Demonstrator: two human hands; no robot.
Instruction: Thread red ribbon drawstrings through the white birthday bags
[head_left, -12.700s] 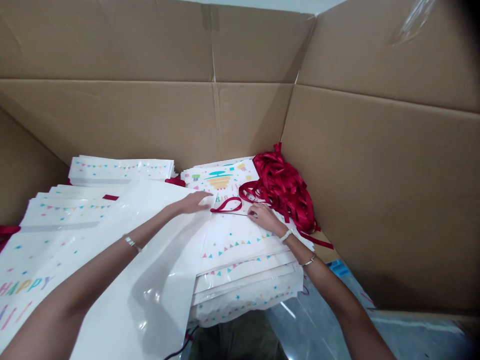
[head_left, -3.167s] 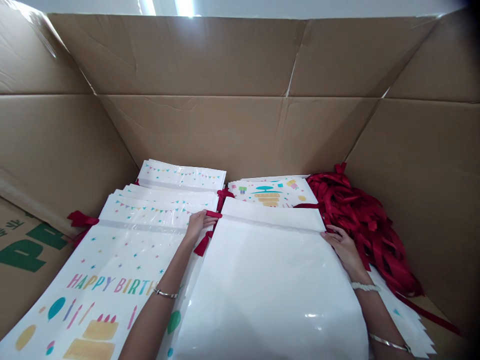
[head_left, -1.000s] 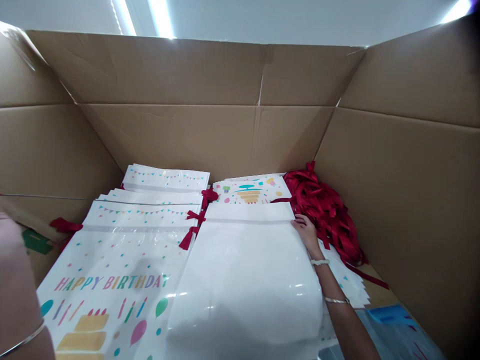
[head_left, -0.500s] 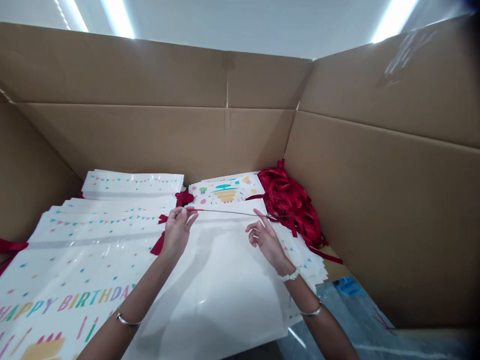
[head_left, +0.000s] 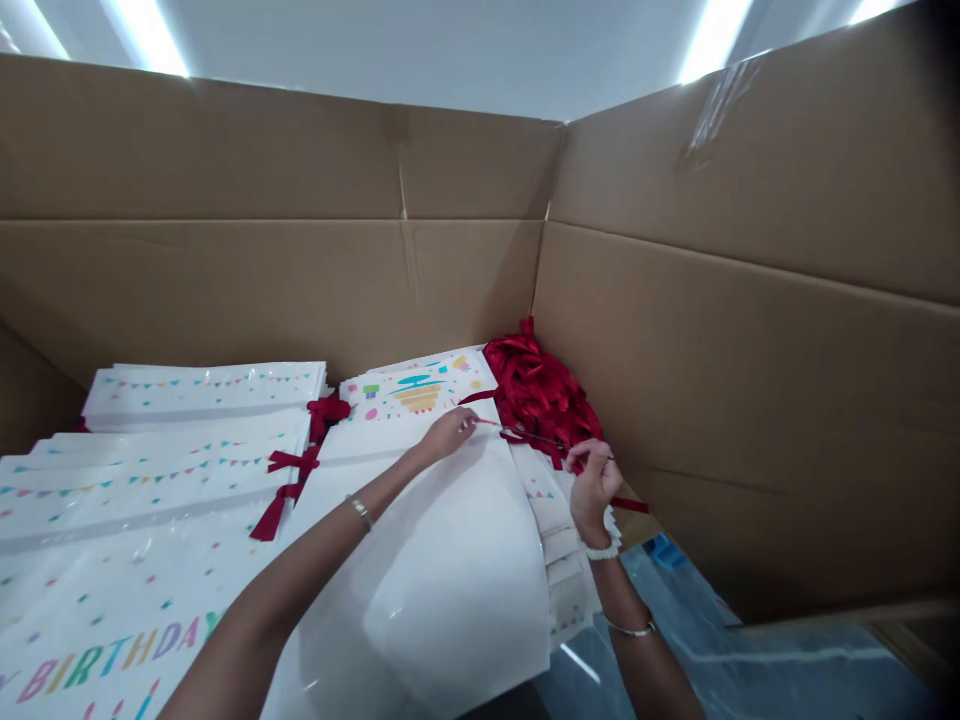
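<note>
Cardboard box walls (head_left: pixel 300 170) rise behind glossy white bags (head_left: pixel 420 570); at the bags' twelve o'clock edge, a thin, light, limp strand (head_left: pixel 536 437) is pinched between the left hand (head_left: pixel 448 435) and right hand (head_left: pixel 594 485), best held by its ends.

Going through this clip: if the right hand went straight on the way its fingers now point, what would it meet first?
Probably the heap of glossy dark-red satin ribbon just ahead of the right hand, which pinches a thin dark strand. Depth is hard to judge, but the ribbon appears very close.
</note>
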